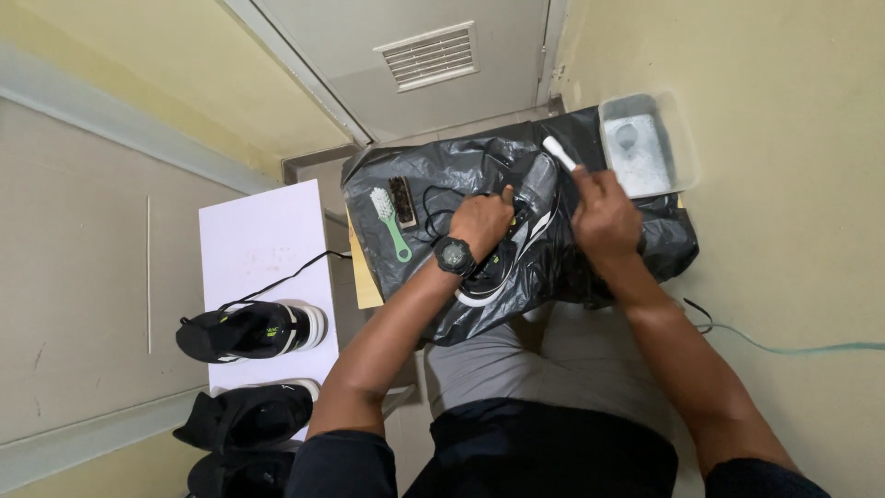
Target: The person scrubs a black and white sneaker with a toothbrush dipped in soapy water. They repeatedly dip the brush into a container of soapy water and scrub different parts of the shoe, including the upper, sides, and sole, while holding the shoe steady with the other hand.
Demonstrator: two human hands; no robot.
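- Head view, the room: pale yellow walls close in a narrow space, with a grey door (433, 74) carrying a slatted vent (429, 55) at the far end.
- Head view, the surface: a small counter (364, 277) is draped in a crumpled black plastic sheet (627, 249); a strip of bare wood shows at its left edge.
- At the far right corner of the counter stands a clear plastic tub (645, 143) with cloudy water in it.
- Near the left edge lie a green-handled brush (392, 226) and, just beside it, a dark bristle brush (403, 201).
- Left of the counter, a white board (258, 249) carries a black sneaker with a white sole (253, 330); more black shoes (244, 420) lie nearer the person.
- The shoe in hand (516, 244) is black with a white sole and green accents, lying at the middle of the counter on the sheet, loose black lace trailing left.
- The left hand (479, 221), a black watch on its wrist, presses down on the shoe, its grip closed over the upper.
- The right hand (604, 212) has its grip wrapped tight around a white-handled brush (560, 152), whose end points toward the tub.
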